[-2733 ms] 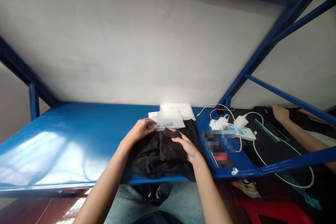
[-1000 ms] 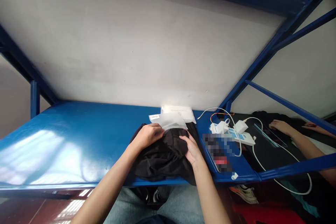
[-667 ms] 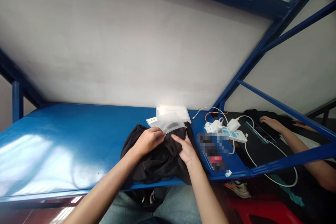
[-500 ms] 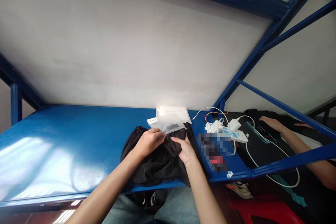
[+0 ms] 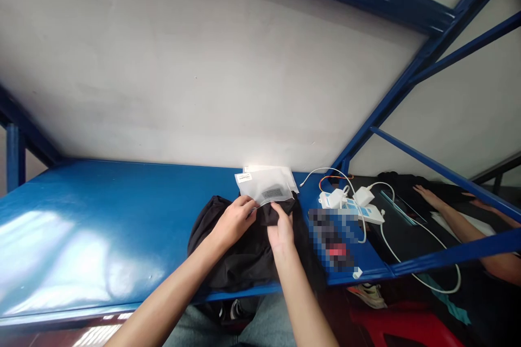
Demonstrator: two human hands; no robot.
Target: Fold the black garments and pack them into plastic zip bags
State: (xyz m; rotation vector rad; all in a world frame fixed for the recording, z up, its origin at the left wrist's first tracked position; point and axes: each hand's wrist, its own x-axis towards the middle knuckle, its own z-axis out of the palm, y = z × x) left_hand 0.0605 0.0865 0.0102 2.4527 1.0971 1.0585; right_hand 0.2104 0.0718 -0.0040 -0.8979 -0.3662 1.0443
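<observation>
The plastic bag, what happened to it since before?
The plastic bag has tipped up off the black garment. The right hand moved in to its lower edge, beside the left hand, and both pinch there. The power strip and blue shelf stayed put.

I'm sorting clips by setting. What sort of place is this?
Probably a garment-packing workstation: a blue metal shelf as bench, a black garment with a labelled clear bag, and a co-worker's hand at the next bay.
</observation>
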